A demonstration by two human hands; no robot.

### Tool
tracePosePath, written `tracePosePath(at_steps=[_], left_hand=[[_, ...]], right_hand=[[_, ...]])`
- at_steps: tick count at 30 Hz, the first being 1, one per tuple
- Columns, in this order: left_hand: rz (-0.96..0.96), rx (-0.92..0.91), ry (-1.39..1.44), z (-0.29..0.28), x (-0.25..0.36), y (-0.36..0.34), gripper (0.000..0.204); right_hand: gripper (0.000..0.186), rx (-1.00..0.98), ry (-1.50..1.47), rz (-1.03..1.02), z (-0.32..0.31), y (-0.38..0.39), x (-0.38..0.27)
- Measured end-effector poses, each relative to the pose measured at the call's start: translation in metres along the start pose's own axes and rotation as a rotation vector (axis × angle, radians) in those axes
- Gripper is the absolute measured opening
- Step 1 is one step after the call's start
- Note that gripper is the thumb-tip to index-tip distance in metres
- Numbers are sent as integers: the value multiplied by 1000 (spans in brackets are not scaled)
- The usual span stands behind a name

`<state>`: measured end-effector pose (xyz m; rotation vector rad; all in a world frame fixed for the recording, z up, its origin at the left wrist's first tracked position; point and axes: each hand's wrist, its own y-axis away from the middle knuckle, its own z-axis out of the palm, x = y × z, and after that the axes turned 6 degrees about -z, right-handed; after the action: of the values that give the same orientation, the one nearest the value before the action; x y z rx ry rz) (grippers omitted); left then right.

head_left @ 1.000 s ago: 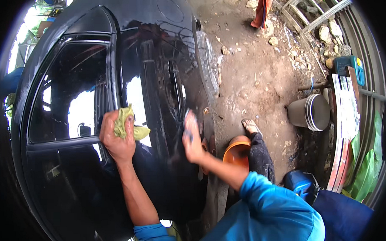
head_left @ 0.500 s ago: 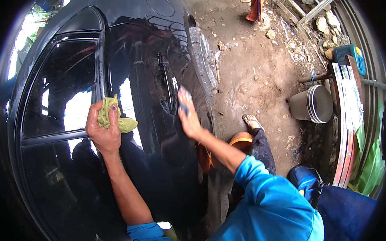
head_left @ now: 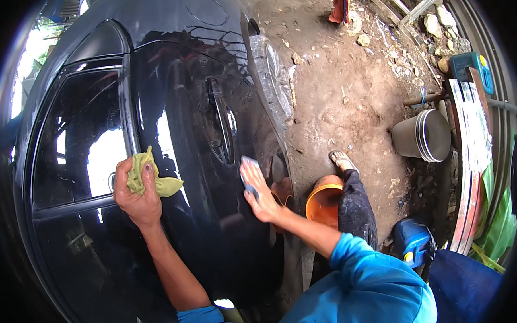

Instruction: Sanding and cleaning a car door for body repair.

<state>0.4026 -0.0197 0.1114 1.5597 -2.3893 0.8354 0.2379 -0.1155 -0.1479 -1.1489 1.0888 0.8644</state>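
Observation:
A glossy black car body [head_left: 210,239] fills the left half, with a side window [head_left: 80,138] and a door handle [head_left: 219,120]. My left hand [head_left: 138,200] is closed around a crumpled yellow-green cloth [head_left: 155,179], over the panel beside the window frame. Below the door handle, my right hand [head_left: 260,193] lies flat against the panel, fingers stretched out. Under its fingers and thumb is a thin grey-blue sheet [head_left: 249,160], like sandpaper; only its edges show.
An orange bucket [head_left: 319,214] stands by my leg, next to my sandalled foot [head_left: 343,161]. Farther right are a grey bucket [head_left: 404,137], a blue jerrycan [head_left: 410,242], a teal jerrycan [head_left: 464,67] and leaning boards [head_left: 467,134]. Stones [head_left: 363,40] lie on the dirt ground.
My right hand has slid down the panel toward me, away from the handle. The left hand with the cloth sits slightly lower in view. More of the orange bucket shows.

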Motion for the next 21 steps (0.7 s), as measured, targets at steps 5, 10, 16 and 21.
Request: tracePosePath(at_steps=[5,10,16,21], left_hand=[[-6,-52,73,5,3,-2,16],[-5,-52,-5,-2,5,5,15],[-83,-33,82,0,9,5,16],[-107,-18,43,-5,11,8,16]], right_hand=[[60,93,165,-42,-38,-138,69],[66,40,52,-18,-17,-61,46],[62,13,158,-165,-54,-173,86],[64,-5,102,-143,-46,-161,76]])
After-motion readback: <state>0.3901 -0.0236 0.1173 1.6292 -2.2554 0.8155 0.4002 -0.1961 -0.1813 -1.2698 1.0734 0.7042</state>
